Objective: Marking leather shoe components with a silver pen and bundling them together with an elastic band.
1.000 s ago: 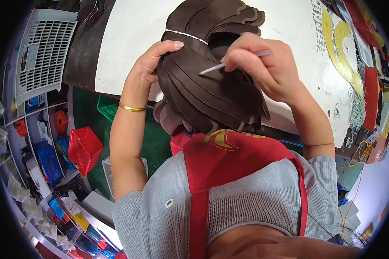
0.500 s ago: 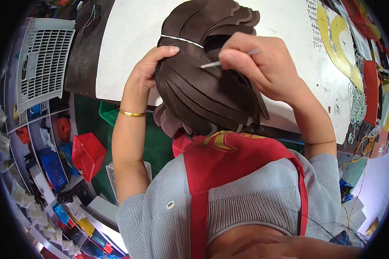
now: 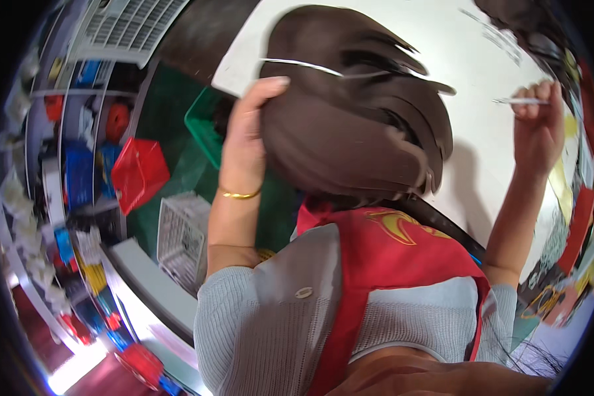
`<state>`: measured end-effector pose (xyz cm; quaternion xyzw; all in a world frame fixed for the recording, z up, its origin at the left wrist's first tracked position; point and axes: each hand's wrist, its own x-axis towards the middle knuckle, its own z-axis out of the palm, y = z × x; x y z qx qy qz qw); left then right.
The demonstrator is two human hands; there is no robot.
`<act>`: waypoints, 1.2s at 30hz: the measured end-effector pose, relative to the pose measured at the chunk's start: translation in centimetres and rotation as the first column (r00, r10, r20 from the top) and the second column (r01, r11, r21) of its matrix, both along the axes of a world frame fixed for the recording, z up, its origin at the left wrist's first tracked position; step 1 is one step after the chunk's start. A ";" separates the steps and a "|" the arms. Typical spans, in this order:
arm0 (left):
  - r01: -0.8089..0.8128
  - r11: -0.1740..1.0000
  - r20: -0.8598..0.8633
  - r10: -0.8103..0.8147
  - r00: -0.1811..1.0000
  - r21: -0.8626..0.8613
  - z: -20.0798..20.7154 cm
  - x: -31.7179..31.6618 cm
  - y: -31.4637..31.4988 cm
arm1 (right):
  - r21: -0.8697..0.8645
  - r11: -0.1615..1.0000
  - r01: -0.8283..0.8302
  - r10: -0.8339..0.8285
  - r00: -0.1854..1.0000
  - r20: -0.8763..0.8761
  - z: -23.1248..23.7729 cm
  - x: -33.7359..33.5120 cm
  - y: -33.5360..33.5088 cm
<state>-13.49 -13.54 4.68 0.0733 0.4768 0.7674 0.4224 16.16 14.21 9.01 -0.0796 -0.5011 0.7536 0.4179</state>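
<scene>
A thick bundle of dark brown, curved flat pieces [image 3: 336, 148], leather-like and blurred, is lifted above the near part of the white tabletop. A white string [image 3: 303, 64] runs around its upper part. At the bundle's left edge my left hand [image 3: 247, 129] is closed, its thumb on top and its fingers hidden behind the pieces. Far to the right, over the white surface, my right hand [image 3: 540, 132] grips a slim whitish pen [image 3: 525, 101], which points left. That hand is well apart from the bundle.
The white tabletop [image 3: 478, 132] has dark pieces [image 3: 525, 20] at its upper right. Yellow curved sheets [image 3: 562, 188] and a heap of pale string [image 3: 554, 244] line the right side. At left are a green basket [image 3: 195, 129], a red bin [image 3: 140, 173], a white crate [image 3: 181, 241] and shelves.
My right hand, still with the pen, has moved from the bundle out to the right. The bundle has turned somewhat in my left hand. The whole view has shifted and tilted.
</scene>
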 end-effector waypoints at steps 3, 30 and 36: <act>-0.253 0.967 0.025 0.253 0.967 0.030 3.3 -5.3 -8.2 | -0.128 0.992 -0.012 0.019 0.999 0.046 -1.8 -0.7 0.9; -0.611 0.549 -0.062 0.713 0.699 -0.570 -35.8 -38.4 -36.7 | -0.218 0.915 0.340 -0.112 0.733 0.671 -9.7 -12.3 -4.3; -0.517 0.660 -0.030 0.601 0.799 -0.545 -35.8 -28.6 -32.0 | -0.208 0.930 0.303 -0.121 0.786 0.606 -9.3 -11.8 -4.7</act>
